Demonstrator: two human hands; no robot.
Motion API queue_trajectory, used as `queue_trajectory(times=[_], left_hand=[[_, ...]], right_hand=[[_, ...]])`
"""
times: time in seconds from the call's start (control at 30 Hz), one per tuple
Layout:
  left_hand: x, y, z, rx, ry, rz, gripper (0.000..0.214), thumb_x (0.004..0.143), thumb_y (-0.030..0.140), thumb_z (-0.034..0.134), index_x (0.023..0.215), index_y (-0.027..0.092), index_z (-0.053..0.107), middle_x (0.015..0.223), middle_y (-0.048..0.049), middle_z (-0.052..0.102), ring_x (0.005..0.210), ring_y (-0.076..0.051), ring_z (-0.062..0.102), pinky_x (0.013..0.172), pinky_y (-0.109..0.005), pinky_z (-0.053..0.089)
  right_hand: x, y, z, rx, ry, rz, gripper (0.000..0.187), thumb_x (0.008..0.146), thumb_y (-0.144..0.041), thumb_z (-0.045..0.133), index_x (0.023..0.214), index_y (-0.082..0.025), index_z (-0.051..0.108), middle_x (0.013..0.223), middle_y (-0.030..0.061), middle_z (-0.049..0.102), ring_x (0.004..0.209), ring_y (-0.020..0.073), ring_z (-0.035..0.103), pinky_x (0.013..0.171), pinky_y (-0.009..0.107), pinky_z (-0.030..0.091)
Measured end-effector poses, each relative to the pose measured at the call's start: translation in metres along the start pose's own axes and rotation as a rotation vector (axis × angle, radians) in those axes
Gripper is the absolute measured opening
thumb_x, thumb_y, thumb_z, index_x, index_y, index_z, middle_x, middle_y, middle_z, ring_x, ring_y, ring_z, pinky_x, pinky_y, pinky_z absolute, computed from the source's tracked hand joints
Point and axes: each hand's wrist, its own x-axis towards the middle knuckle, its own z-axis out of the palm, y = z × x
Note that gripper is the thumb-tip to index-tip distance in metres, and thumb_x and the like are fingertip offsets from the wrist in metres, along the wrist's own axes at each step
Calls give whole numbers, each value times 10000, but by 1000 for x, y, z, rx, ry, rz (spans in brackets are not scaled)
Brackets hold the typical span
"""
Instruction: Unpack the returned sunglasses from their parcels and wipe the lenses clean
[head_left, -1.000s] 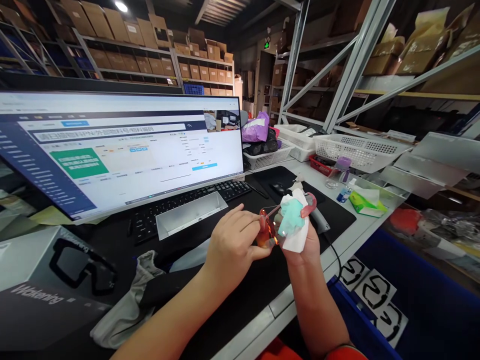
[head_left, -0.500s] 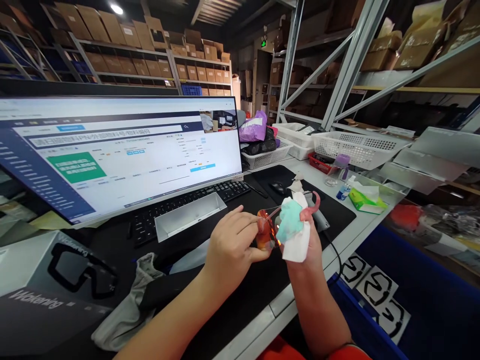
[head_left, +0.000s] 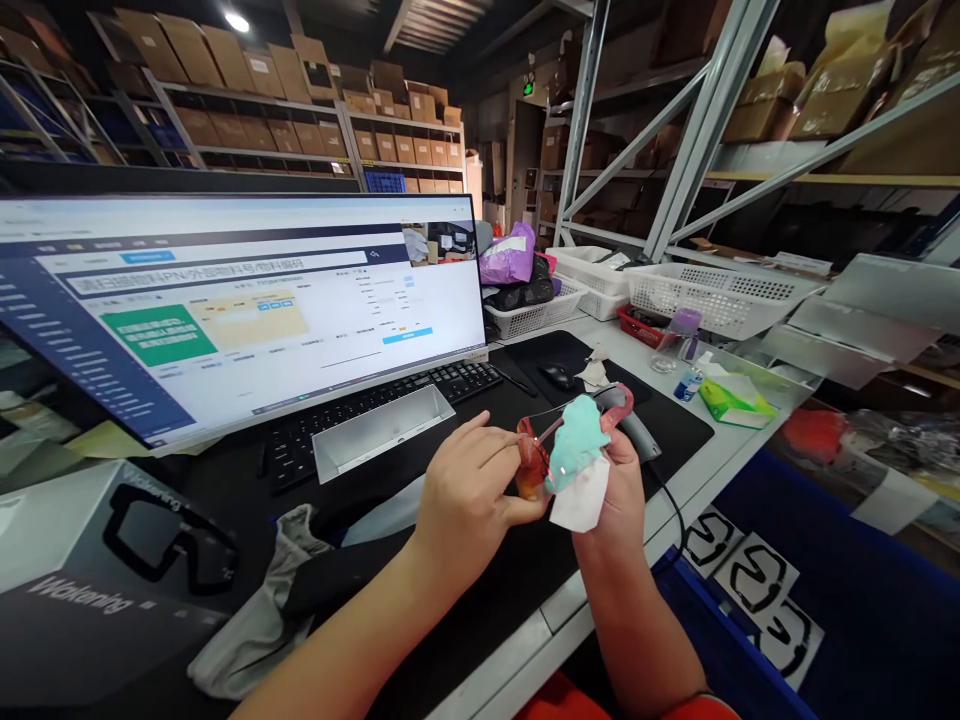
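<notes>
My left hand [head_left: 466, 492] is closed on the edge of a pair of sunglasses [head_left: 531, 468] with orange-red mirrored lenses. A pinkish curved temple of the sunglasses rises at the right, above my right hand [head_left: 624, 490]. That hand is closed around a mint-green cloth [head_left: 577, 440] and a white tissue [head_left: 583, 498], both pressed against the right side of the sunglasses. The cloth hides most of the far lens and some of the right fingers. Below my hands lies the black desk mat.
A large monitor [head_left: 247, 300] stands behind a keyboard [head_left: 292, 450] with an open white box [head_left: 382, 432] on it. A goggles box [head_left: 75, 590] and a grey pouch [head_left: 259, 620] lie left. A scanner [head_left: 640, 437], mouse [head_left: 556, 376], and baskets [head_left: 712, 295] are right.
The mint cloth and tissue have shifted slightly down and left against the sunglasses, and the right fingers have turned. The left hand stays nearly still. A pale yellow panel has appeared on the monitor.
</notes>
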Motion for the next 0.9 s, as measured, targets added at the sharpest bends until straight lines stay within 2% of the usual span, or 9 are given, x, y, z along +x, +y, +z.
queue_trajectory(times=[0.1, 0.23, 0.33, 0.43, 0.5, 0.57, 0.7, 0.77, 0.9], left_hand=[[1, -2, -2, -22, 7, 8, 111, 906, 240, 667, 829, 194, 602, 873, -34, 736, 828, -196, 709, 1047, -438, 504], [3, -1, -9, -30, 23, 13, 183, 939, 292, 641, 791, 205, 578, 838, -32, 727, 803, -189, 705, 1035, -424, 517], [4, 1, -9, -8, 25, 12, 177, 927, 287, 655, 790, 202, 581, 835, -31, 727, 794, -190, 703, 1034, -430, 516], [3, 2, -4, 6, 9, 4, 128, 878, 251, 699, 814, 198, 602, 861, -23, 733, 789, -186, 698, 1048, -438, 503], [1, 2, -1, 17, 0, -1, 110, 839, 215, 719, 828, 199, 611, 881, -20, 739, 798, -190, 700, 1047, -444, 500], [1, 0, 0, 13, 0, 4, 90, 848, 190, 687, 822, 200, 602, 883, -23, 741, 808, -192, 704, 1040, -440, 504], [3, -2, -5, -6, 34, 19, 120, 909, 193, 620, 798, 199, 573, 838, -29, 718, 808, -189, 701, 1029, -418, 508], [4, -2, -8, 0, 33, 18, 129, 907, 200, 636, 794, 197, 572, 829, -25, 711, 802, -188, 699, 1031, -413, 504], [4, -1, -5, 7, 10, 23, 104, 871, 211, 697, 823, 182, 609, 861, -24, 726, 806, -187, 696, 1054, -419, 483]], right_hand=[[-4, 3, -5, -182, -53, -173, 142, 704, -189, 819, 621, -245, 720, 655, -26, 674, 596, 125, 603, 574, 248, 513], [-7, 4, -11, -413, -276, -394, 166, 697, -97, 770, 665, -260, 768, 779, 10, 751, 711, 175, 681, 659, 294, 552], [-2, 2, -9, -350, -331, -280, 138, 692, -111, 790, 679, -248, 773, 764, 8, 748, 682, 163, 684, 650, 280, 555], [5, 0, -7, -121, -187, -34, 85, 699, -242, 844, 707, -241, 759, 698, -22, 695, 576, 117, 618, 572, 242, 525], [7, 1, -6, -26, -86, 32, 139, 723, -339, 839, 708, -245, 737, 681, -34, 666, 544, 105, 582, 529, 232, 502], [3, 1, -6, -90, -75, -14, 142, 742, -341, 821, 693, -247, 728, 681, -30, 665, 557, 116, 588, 539, 246, 513], [-8, 1, -8, -404, -272, -259, 113, 703, -155, 785, 646, -247, 751, 751, 18, 731, 713, 190, 690, 677, 319, 572], [-8, -1, -11, -464, -339, -315, 143, 697, -123, 766, 635, -252, 754, 770, 28, 742, 759, 208, 707, 710, 333, 577], [6, -5, -18, -390, -289, -96, 57, 758, -278, 772, 713, -250, 751, 712, 16, 711, 611, 178, 649, 583, 310, 551]])
